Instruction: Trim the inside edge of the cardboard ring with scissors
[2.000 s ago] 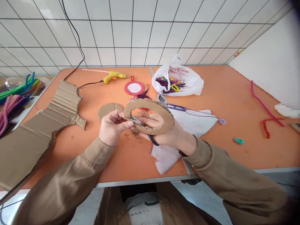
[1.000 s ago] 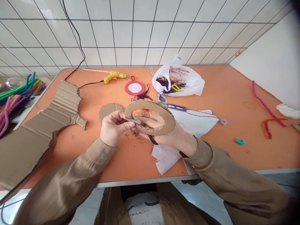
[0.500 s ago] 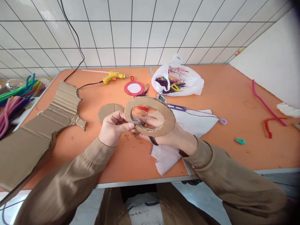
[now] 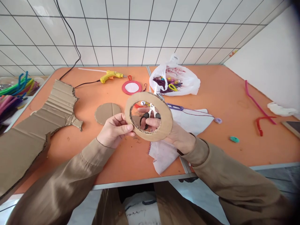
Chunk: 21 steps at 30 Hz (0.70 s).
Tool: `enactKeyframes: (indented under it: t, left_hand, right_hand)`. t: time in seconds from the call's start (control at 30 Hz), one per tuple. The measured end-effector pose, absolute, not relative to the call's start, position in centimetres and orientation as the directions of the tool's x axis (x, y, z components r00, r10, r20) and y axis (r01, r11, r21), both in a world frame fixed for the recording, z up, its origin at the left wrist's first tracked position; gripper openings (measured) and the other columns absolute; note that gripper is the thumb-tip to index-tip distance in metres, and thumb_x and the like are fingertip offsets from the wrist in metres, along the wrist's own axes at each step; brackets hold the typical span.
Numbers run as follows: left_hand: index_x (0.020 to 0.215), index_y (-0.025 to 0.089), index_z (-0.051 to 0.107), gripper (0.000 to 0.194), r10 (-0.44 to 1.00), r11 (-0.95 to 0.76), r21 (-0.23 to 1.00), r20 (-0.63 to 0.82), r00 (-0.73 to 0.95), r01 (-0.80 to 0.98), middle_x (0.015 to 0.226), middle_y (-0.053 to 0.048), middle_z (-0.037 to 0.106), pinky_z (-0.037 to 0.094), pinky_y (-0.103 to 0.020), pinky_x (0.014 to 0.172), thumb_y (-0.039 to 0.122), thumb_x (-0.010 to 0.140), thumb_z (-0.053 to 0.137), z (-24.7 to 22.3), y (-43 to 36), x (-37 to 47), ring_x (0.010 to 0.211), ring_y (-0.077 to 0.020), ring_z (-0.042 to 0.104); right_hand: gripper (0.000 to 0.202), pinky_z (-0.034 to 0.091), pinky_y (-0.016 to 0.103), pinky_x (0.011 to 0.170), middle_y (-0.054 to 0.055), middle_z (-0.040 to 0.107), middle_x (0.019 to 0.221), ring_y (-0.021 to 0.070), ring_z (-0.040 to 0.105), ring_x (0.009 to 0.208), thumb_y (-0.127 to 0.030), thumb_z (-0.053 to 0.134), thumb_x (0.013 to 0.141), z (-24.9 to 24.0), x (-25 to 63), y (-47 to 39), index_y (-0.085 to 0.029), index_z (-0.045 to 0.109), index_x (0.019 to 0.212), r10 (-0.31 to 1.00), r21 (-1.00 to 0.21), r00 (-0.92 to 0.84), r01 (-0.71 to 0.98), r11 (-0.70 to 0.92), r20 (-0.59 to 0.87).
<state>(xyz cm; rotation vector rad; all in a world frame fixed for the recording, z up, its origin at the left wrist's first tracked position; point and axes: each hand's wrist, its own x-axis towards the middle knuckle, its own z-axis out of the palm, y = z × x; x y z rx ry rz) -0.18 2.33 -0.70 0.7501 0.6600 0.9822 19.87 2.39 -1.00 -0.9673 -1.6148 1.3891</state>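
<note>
A cardboard ring (image 4: 167, 120) is held up over the table, its inner edge rough and corrugated. My left hand (image 4: 114, 129) pinches the ring's left side between thumb and fingers. Behind the ring is my right hand (image 4: 180, 137), with its fingers around a pair of black-handled scissors (image 4: 152, 109). Through the ring's hole I see the scissors' handles and pivot; their blades point away from me, partly hidden by the rim. A round cardboard disc (image 4: 106, 113) lies on the table just beyond my left hand.
A large cut cardboard sheet (image 4: 35, 131) covers the left side. At the back are a yellow glue gun (image 4: 110, 76), a red-rimmed disc (image 4: 131, 87) and a white plastic bag (image 4: 187, 79) of threads. White cloth (image 4: 193, 120) lies under my right arm. Pipe cleaners (image 4: 259, 100) lie at right.
The scissors have come away from the ring's inner left edge, turning to point away from me. The ring is tilted more toward me, and my left hand still pinches it.
</note>
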Motion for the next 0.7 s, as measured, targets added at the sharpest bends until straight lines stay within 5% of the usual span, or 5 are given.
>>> enactKeyframes:
  t: [0.07,0.13,0.3,0.5,0.7]
  left_hand:
    - [0.066,0.013,0.071,0.035,0.899,0.356,0.818,-0.167,0.405,-0.453,0.064,-0.001,0.075,0.059,-0.015,0.048,0.022,0.05,0.101,-0.7,2.3,0.0,0.052,-0.01,0.069]
    - [0.066,0.013,0.071,0.035,0.904,0.345,0.831,-0.168,0.394,-0.436,0.063,0.0,0.075,0.059,-0.015,0.047,0.021,0.05,0.101,-0.6,2.2,0.2,0.05,-0.01,0.068]
    - [0.067,0.013,0.068,0.037,0.88,0.372,0.834,-0.176,0.442,-0.408,0.064,0.001,0.076,0.061,-0.017,0.048,0.019,0.05,0.101,-0.6,2.1,0.3,0.052,-0.0121,0.071]
    - [0.072,0.013,0.069,0.036,0.833,0.416,0.825,-0.178,0.523,-0.382,0.064,0.0,0.076,0.064,-0.019,0.051,0.028,0.058,0.098,-0.6,2.0,0.2,0.054,-0.0136,0.073]
    - [0.075,0.013,0.068,0.034,0.809,0.427,0.824,-0.164,0.564,-0.373,0.067,-0.001,0.076,0.064,-0.02,0.052,0.031,0.065,0.095,-1.1,2.1,0.0,0.059,-0.015,0.075]
  right_hand:
    - [0.042,0.057,0.032,0.069,0.0,0.066,0.087,0.0161,0.065,0.076,-0.041,0.071,0.081,-0.9,19.4,2.1,-0.026,0.061,0.119,0.899,-0.978,-0.439,-0.188,-0.087,0.005]
    - [0.034,0.053,0.027,0.065,-0.003,0.062,0.082,0.0127,0.06,0.071,-0.034,0.073,0.077,-0.9,19.0,2.0,-0.026,0.063,0.108,0.879,-0.958,-0.475,-0.267,-0.104,0.037]
    - [0.008,0.05,0.028,0.06,-0.004,0.057,0.073,0.0129,0.054,0.064,-0.025,0.068,0.081,-0.1,18.6,1.9,-0.025,0.061,0.084,0.875,-0.993,-0.474,-0.104,0.056,0.099]
    - [0.01,0.051,0.033,0.066,-0.004,0.051,0.062,0.0159,0.053,0.063,-0.019,0.059,0.077,1.0,18.7,1.9,-0.026,0.054,0.073,0.885,-0.961,-0.447,0.158,0.226,0.135]
    - [0.006,0.054,0.031,0.065,-0.003,0.06,0.073,0.0146,0.057,0.067,-0.023,0.057,0.079,-0.1,18.9,2.1,-0.026,0.053,0.083,0.842,-0.979,-0.52,0.051,0.197,0.142]
